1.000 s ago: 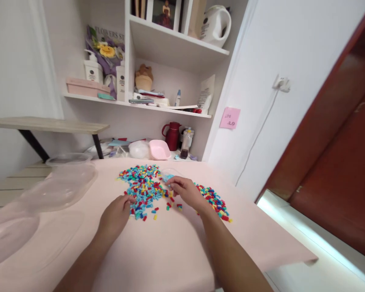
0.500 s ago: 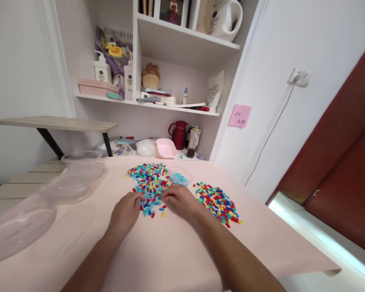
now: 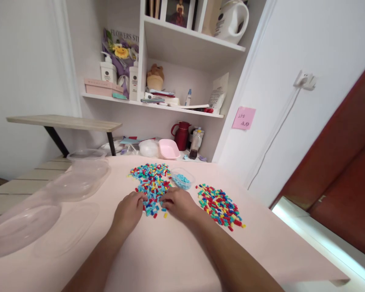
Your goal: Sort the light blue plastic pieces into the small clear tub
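Left grip, right grip, bricks between.

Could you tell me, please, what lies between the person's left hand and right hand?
In the head view, small coloured bricks, many of them blue, lie between the left hand and the right hand.

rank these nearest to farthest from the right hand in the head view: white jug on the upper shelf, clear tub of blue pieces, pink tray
1. Clear tub: on the table, just beyond the right hand
2. Pink tray: farther back, past the table's far edge
3. White jug: farthest, high up to the right on the upper shelf
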A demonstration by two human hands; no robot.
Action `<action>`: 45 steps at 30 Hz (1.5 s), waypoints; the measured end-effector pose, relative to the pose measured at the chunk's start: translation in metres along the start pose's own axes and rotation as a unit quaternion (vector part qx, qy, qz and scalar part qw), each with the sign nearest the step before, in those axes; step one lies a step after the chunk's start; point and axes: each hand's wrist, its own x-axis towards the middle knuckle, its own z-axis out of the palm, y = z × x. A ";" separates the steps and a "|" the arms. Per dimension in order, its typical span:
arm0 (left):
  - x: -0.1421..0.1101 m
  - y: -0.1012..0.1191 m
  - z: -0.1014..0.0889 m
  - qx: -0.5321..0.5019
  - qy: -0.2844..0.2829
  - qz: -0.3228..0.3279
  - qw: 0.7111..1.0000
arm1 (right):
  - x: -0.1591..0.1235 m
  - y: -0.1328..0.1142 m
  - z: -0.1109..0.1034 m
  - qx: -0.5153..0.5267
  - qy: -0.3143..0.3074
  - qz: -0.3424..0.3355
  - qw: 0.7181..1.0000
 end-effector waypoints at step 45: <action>0.001 -0.001 0.002 0.011 0.008 0.006 1.000 | -0.007 -0.003 -0.020 0.179 0.051 -0.066 0.980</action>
